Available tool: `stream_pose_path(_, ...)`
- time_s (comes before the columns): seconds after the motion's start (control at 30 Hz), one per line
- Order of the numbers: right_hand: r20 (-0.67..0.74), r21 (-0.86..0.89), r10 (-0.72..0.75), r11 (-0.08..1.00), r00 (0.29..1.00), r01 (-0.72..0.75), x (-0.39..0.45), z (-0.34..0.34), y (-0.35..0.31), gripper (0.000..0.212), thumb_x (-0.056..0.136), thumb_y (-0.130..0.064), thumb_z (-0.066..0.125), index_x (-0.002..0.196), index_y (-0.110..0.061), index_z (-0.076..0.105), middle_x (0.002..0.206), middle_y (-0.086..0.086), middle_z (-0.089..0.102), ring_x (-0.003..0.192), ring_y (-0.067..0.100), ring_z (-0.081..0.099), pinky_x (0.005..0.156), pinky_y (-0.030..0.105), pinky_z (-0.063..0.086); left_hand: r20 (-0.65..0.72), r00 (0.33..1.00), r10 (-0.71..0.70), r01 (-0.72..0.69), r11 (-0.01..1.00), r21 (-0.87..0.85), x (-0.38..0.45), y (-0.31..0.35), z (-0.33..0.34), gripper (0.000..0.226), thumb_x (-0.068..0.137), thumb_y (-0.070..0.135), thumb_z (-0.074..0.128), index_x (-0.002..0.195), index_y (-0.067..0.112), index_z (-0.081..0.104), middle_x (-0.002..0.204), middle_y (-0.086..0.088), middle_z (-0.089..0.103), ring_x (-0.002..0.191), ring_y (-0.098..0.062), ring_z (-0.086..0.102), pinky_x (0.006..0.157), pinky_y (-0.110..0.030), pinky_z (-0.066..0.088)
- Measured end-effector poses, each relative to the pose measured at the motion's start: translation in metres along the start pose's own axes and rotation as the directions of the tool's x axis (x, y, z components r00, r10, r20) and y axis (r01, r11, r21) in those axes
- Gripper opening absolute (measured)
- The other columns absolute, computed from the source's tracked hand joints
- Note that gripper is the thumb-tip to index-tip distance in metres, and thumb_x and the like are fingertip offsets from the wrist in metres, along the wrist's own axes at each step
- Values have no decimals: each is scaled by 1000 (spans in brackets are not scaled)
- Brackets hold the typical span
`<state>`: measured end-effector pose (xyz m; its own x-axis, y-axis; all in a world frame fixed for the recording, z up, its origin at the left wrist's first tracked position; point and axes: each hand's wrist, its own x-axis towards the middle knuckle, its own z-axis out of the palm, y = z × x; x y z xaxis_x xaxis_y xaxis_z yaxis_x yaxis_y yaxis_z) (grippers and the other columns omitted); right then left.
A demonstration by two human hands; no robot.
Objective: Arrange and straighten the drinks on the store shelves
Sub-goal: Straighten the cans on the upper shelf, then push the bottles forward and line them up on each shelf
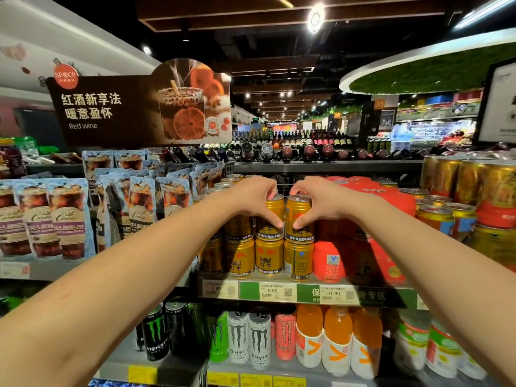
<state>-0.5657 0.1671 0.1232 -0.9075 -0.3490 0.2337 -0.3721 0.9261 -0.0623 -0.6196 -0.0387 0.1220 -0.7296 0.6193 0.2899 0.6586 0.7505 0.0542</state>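
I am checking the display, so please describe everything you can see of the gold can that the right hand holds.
The gold can is a short metal drink can with a silver lid and Chinese print on its side. It stands upright in the upper layer, stacked on another gold can, next to the can under the left hand. The right hand grips it from the top, thumb down its front. Red packs sit on its right.
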Motion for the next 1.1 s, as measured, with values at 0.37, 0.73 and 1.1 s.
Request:
stream_pose_path(0.37,0,-47,65,997,998,-65,1,2,-8,95,64,-61,84,141,-20,46,118,2,49,117,27,51,98,41,46,70,997,-28,40,984,-171,-5,-11,-12,52,63,50,90,86,23,53,95,-23,71,66,-25,58,53,-21,38)
stream_pose_path(0.73,-110,-165,11,986,994,-29,-8,14,-4,111,64,-81,64,151,-18,36,149,12,44,143,30,36,122,54,6,-188,981,-36,-4,979,-205,-25,0,2,58,66,65,80,99,24,55,105,5,60,100,-20,58,86,-40,52)
stream_pose_path(1.1,-688,235,-84,914,721,330,-79,76,-26,47,84,-31,77,121,-5,64,121,12,58,117,25,52,106,29,38,-763,635,-118,-228,916,-331,-111,57,77,29,82,32,78,86,10,59,99,-4,67,100,-21,63,91,-39,49)
